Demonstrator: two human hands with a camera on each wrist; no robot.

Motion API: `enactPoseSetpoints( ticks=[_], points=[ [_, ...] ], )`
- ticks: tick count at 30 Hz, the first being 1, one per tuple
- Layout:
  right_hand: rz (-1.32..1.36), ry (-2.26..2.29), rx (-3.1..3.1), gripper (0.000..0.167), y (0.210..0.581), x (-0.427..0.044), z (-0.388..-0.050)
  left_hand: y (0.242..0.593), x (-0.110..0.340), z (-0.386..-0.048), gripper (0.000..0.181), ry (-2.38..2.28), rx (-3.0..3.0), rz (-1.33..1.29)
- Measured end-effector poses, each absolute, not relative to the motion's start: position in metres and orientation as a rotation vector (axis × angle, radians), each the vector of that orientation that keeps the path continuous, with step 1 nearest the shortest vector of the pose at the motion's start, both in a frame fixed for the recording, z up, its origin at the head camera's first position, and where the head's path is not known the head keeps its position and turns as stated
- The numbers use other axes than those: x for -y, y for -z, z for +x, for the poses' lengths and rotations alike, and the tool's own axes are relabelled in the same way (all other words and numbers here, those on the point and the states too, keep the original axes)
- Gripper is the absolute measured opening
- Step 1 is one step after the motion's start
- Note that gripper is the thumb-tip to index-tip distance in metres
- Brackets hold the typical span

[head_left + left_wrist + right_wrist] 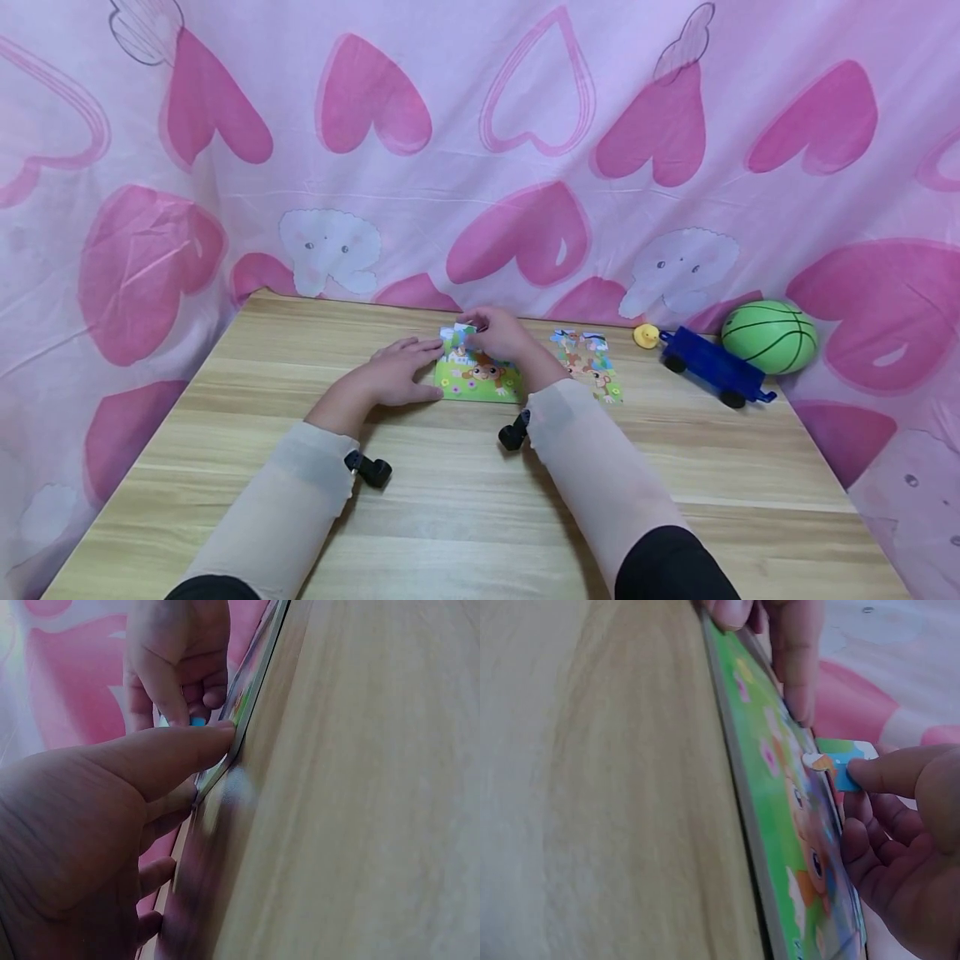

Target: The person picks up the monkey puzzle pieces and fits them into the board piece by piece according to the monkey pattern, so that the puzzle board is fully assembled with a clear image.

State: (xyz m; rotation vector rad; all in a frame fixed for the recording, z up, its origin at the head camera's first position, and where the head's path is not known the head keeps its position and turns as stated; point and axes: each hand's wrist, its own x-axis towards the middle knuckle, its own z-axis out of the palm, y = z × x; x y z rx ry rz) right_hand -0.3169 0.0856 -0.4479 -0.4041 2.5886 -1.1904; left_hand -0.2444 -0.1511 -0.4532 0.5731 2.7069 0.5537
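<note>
A flat jigsaw puzzle board (pixel 476 387) with a monkey, flowers and green grass lies on the wooden table. My left hand (pixel 393 372) rests at its left side, fingers extended, with the thumb (pixel 191 742) touching the board's near corner. Between thumb and fingers, my right hand (pixel 504 337) pinches a small blue, green and white puzzle piece (pixel 845 766) over the board's far part. The right hand covers the board's upper right in the head view. To the right lies a group of puzzle pieces (pixel 592 367) with a similar monkey picture.
At the table's back right stand a yellow rubber duck (pixel 646 336), a blue toy wagon (pixel 712 367) with black wheels and a green ball (pixel 770 337) with black lines. A pink heart-patterned curtain (pixel 517 108) hangs behind the wooden table (pixel 457 500).
</note>
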Motion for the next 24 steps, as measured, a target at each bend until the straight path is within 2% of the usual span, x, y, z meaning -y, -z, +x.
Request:
enactPoseSetpoints(
  ticks=[12,20,24],
  points=[
    [-0.501,1.0,-2.66,0.051,0.457,-0.074,-0.322,0.452,0.151,-0.243,0.085,-0.562,-2.706,0.574],
    [-0.545,0.863,-2.651,0.044,0.459,-0.073,-0.322,0.454,0.152,-0.243,0.085,-0.548,-2.715,0.584],
    [-0.548,0.842,-2.652,0.048,0.459,-0.075,-0.322,0.454,0.151,-0.243,0.085,-0.548,-2.716,0.591]
  ],
)
